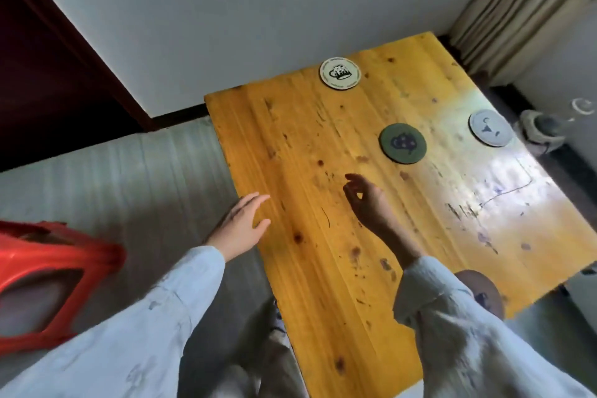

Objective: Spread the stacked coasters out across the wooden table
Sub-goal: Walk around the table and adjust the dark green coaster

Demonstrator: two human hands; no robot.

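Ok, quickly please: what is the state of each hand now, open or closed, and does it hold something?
Left hand: open, fingers spread, holding nothing.
Right hand: open, fingers loosely curled, holding nothing.

No words or numbers can be read anywhere. The coasters carry only little pictures. The cream coaster (340,72) at the far edge of the worktop (310,268) shows a black beer mug with foam on top, and a thin ring of tiny marks runs around its rim, too small to read. The green coaster (402,142) in the middle has a dark blue shape, too blurry to make out. The pale grey coaster (490,128) at the right edge has a few small dark blue marks, and these cannot be made out either
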